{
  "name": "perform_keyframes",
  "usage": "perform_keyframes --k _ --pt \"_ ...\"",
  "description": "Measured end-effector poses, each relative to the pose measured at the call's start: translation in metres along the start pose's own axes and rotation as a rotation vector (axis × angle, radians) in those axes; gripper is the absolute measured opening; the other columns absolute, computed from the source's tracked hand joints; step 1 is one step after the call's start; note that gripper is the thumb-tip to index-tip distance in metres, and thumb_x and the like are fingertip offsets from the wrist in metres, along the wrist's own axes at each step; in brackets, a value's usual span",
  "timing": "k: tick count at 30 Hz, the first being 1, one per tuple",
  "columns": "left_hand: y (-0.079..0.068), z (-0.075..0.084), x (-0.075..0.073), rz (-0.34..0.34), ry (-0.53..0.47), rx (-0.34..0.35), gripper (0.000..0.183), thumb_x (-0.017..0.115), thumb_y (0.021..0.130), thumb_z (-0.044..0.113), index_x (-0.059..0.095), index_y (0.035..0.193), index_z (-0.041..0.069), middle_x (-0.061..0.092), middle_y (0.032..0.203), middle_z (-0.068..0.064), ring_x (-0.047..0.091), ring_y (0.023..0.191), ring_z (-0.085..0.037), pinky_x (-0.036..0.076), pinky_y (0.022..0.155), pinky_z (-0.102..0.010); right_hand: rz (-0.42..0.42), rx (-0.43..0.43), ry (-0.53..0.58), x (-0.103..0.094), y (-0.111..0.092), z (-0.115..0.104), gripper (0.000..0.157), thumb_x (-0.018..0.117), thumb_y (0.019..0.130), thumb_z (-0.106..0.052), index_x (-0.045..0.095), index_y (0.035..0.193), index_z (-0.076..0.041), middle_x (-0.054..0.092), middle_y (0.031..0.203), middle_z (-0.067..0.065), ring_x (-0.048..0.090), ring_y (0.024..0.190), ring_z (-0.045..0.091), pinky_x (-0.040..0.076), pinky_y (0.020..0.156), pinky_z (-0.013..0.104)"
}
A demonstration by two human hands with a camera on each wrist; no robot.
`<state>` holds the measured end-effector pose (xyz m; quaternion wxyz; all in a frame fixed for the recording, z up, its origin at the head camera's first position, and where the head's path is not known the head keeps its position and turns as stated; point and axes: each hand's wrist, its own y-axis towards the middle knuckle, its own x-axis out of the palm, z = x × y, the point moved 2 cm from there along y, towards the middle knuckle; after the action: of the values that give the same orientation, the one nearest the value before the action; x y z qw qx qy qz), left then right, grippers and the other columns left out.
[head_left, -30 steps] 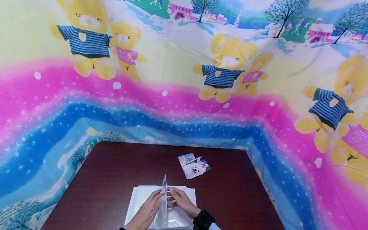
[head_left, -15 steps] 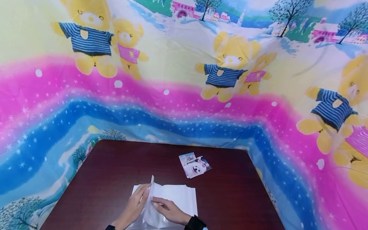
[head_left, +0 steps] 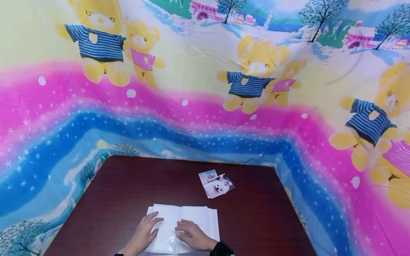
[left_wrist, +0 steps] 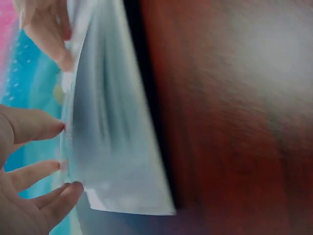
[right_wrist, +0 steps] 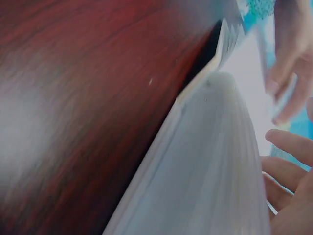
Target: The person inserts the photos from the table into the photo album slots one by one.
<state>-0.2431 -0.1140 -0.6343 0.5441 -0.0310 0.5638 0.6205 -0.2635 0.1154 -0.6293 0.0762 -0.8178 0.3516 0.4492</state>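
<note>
An open photo album (head_left: 198, 216) with white pages and glossy clear sleeves lies at the table's front. My left hand (head_left: 142, 230) rests on its left page, fingers spread and slightly bent. My right hand (head_left: 196, 236) is over the right page, fingertips by the centre fold. In the left wrist view, the fingertips of the left hand (left_wrist: 34, 171) touch the edge of the album's pages (left_wrist: 127, 181). The right wrist view shows the bulging stack of pages (right_wrist: 210, 156) with the relaxed fingers of my right hand (right_wrist: 291, 181) beside it.
Several overlapping photo prints (head_left: 217, 187), one of a white dog, lie toward the back right of the dark reddish-brown table (head_left: 144, 181). A curtain (head_left: 192, 117) printed with teddy bears hangs around the table. A black band (head_left: 221, 249) is on the right wrist.
A page that stood upright between both hands has been turned over to the left and now lies flat. The left hand moved left and let go of it; the photo prints stayed put.
</note>
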Motion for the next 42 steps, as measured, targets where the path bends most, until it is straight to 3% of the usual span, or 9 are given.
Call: perform_keyframes --k 7,14,19,22,25,30,33,37,42 --pt "-0.008 -0.001 0.011 -0.162 0.071 -0.051 0.033 0.081 0.064 0.001 0.071 0.094 0.010 0.063 0.113 -0.026 0.052 0.111 -0.058 0.044 0.084 -0.070 0.088 0.054 0.093 -0.015 -0.016 0.014 0.033 0.052 0.103 -0.022 0.066 0.122 0.001 0.053 0.139 0.023 0.044 0.130 0.043 0.035 0.108 0.048" --pt "0.001 0.026 0.036 -0.097 0.123 0.204 0.034 0.082 0.063 0.007 0.072 0.095 0.009 0.063 0.114 -0.024 0.056 0.111 -0.049 0.045 0.088 -0.061 0.196 0.205 0.359 -0.026 -0.015 0.032 0.025 0.055 0.101 -0.011 0.067 0.117 0.005 0.061 0.126 0.024 0.056 0.118 0.033 0.043 0.101 0.033" --pt "0.007 0.055 0.057 -0.185 0.125 0.327 0.034 0.080 0.074 0.022 0.072 0.105 0.011 0.063 0.120 -0.019 0.056 0.116 -0.041 0.047 0.092 -0.055 0.374 0.420 0.557 -0.047 -0.007 0.054 0.020 0.057 0.094 0.005 0.065 0.111 0.012 0.065 0.113 0.026 0.062 0.100 0.034 0.051 0.082 0.029" --pt "0.008 0.067 0.068 -0.258 0.141 0.355 0.033 0.077 0.081 0.029 0.071 0.109 0.012 0.061 0.123 -0.018 0.056 0.118 -0.038 0.049 0.093 -0.051 0.505 0.486 0.503 -0.064 -0.005 0.075 0.021 0.059 0.088 0.012 0.066 0.108 0.012 0.065 0.108 0.025 0.062 0.095 0.033 0.052 0.077 0.029" --pt "0.007 0.073 0.074 -0.330 0.157 0.342 0.031 0.073 0.087 0.033 0.071 0.111 0.014 0.060 0.125 -0.018 0.056 0.119 -0.037 0.049 0.093 -0.050 0.642 0.563 0.329 -0.082 -0.002 0.101 0.025 0.061 0.080 0.014 0.070 0.103 0.009 0.066 0.105 0.020 0.061 0.088 0.025 0.049 0.071 0.030" --pt "0.009 0.074 0.076 -0.403 0.166 0.296 0.030 0.070 0.090 0.035 0.071 0.112 0.015 0.060 0.127 -0.017 0.055 0.121 -0.036 0.048 0.095 -0.050 0.783 0.736 0.053 -0.112 0.005 0.145 0.024 0.069 0.079 0.008 0.071 0.103 0.007 0.059 0.108 0.025 0.058 0.092 0.036 0.048 0.080 0.048" --pt "0.010 0.075 0.077 -0.387 0.180 0.301 0.030 0.071 0.089 0.036 0.072 0.111 0.016 0.060 0.126 -0.017 0.056 0.119 -0.035 0.049 0.095 -0.048 0.753 0.836 -0.040 -0.123 0.007 0.160 0.033 0.072 0.084 -0.001 0.066 0.115 0.008 0.051 0.117 0.029 0.052 0.105 0.044 0.044 0.090 0.055" --pt "0.010 0.073 0.081 -0.367 0.203 0.315 0.029 0.072 0.088 0.037 0.073 0.109 0.017 0.061 0.125 -0.016 0.057 0.118 -0.034 0.050 0.094 -0.046 0.628 0.940 -0.129 -0.126 0.006 0.173 0.056 0.074 0.087 -0.017 0.052 0.131 0.010 0.044 0.130 0.033 0.043 0.116 0.049 0.041 0.094 0.062" --pt "0.005 0.069 0.083 -0.326 0.242 0.361 0.027 0.071 0.088 0.039 0.074 0.106 0.020 0.063 0.121 -0.013 0.059 0.115 -0.032 0.051 0.092 -0.042 0.508 0.974 -0.162 -0.121 0.003 0.182 0.072 0.076 0.086 -0.029 0.043 0.138 0.008 0.038 0.140 0.036 0.037 0.122 0.053 0.034 0.097 0.068"
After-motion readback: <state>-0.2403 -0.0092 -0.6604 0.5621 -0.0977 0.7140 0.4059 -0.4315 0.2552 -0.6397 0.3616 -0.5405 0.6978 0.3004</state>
